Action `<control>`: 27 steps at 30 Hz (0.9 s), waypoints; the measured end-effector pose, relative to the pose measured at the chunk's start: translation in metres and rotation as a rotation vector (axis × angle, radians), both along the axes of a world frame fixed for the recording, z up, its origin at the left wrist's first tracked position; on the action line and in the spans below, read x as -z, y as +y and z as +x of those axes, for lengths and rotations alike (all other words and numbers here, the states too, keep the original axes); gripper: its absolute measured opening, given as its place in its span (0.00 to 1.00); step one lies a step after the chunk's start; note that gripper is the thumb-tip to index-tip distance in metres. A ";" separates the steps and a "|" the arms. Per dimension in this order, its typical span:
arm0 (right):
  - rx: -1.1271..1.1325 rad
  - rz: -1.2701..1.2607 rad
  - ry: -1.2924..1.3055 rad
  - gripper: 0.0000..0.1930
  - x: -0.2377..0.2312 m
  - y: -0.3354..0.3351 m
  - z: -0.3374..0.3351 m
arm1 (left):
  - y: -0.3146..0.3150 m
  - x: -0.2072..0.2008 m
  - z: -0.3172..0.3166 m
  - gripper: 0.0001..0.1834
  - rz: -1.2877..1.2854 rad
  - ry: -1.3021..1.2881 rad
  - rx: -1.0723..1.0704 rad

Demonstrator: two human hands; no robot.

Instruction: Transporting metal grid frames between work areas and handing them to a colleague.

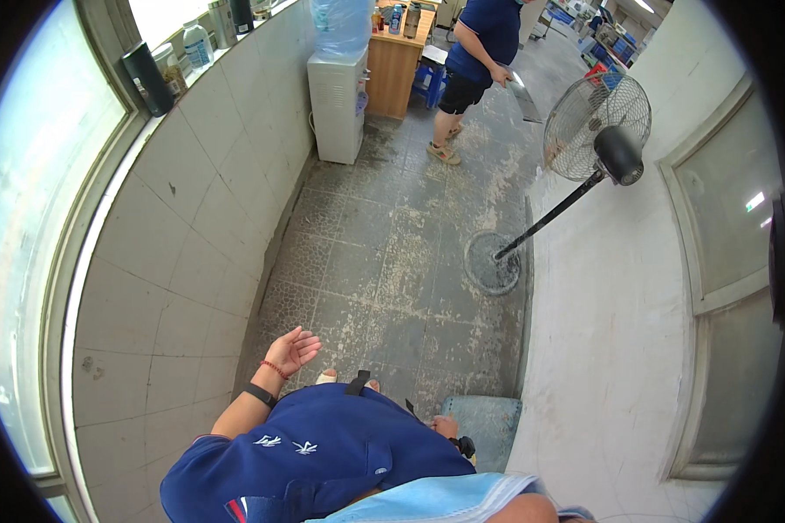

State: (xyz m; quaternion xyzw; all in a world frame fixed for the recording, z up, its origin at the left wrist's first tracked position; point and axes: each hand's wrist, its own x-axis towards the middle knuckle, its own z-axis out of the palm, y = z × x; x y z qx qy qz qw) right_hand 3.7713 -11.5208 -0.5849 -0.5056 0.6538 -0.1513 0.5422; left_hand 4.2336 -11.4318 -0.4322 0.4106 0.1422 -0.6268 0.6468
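My left hand [293,350] is held out by the tiled wall, palm up with its fingers apart and nothing in it. A red bead bracelet [274,370] and a black wristband [260,395] are on that arm. Close to my body, my right hand [446,425] looks closed, its fingers partly hidden. A thin dark piece [412,408] shows beside it; I cannot make out what it is. A black watch [467,447] sits on the right wrist. Under that hand is a worn grey-blue flat surface [488,423] by the right wall.
A standing fan [597,126] leans its pole up from a round base [493,263] along the right wall. Ahead are a water dispenser [338,105], a wooden desk [391,78] and a person [488,44] holding a flat object. Bottles and a dark flask [148,80] line the left sill.
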 end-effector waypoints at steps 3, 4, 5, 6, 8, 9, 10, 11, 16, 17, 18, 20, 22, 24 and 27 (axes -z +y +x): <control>-0.290 -0.276 0.114 0.08 0.013 0.005 -0.015 | -0.005 0.002 -0.001 0.22 -0.014 0.011 0.030; -0.372 -0.365 0.126 0.08 0.013 0.006 -0.014 | -0.004 0.003 -0.001 0.22 -0.013 0.011 0.030; -0.371 -0.364 0.126 0.08 0.013 0.006 -0.013 | -0.004 0.004 0.000 0.21 -0.014 0.014 0.028; -0.261 -0.231 0.113 0.07 0.013 0.007 -0.012 | -0.005 0.004 0.000 0.21 -0.015 0.016 0.028; -0.166 -0.092 0.095 0.07 0.003 0.006 0.000 | 0.000 0.004 0.001 0.20 -0.005 0.014 0.012; -0.022 0.034 0.028 0.07 -0.004 0.006 0.007 | 0.003 0.004 0.003 0.19 0.001 0.013 -0.001; 0.126 0.158 -0.034 0.06 -0.010 0.005 0.012 | 0.006 0.005 0.004 0.19 0.003 0.013 -0.007; 0.139 0.153 -0.032 0.06 -0.002 0.008 0.003 | 0.002 0.004 0.003 0.19 0.000 0.018 0.004; -0.362 -0.267 0.177 0.06 0.014 0.015 -0.005 | 0.000 0.000 0.005 0.18 0.013 0.014 0.020; -0.371 -0.264 0.171 0.06 0.005 0.011 0.003 | 0.005 0.006 0.009 0.21 -0.015 0.018 0.022; -0.166 -0.051 0.085 0.05 -0.004 0.008 0.011 | 0.009 0.011 0.013 0.24 -0.043 0.022 0.028; 0.419 0.256 -0.390 0.06 -0.003 0.013 0.001 | -0.006 -0.006 0.014 0.31 -0.210 0.115 -0.072; 0.924 0.244 -1.122 0.18 -0.002 0.009 -0.022 | -0.018 -0.033 0.021 0.44 -0.519 0.184 -0.311; 1.251 0.019 -1.640 0.33 -0.072 -0.014 -0.018 | -0.003 -0.044 0.060 0.52 -0.733 0.147 -0.568; 1.128 -0.278 -1.591 0.47 -0.132 -0.027 -0.060 | 0.002 -0.055 0.118 0.55 -0.932 0.134 -0.727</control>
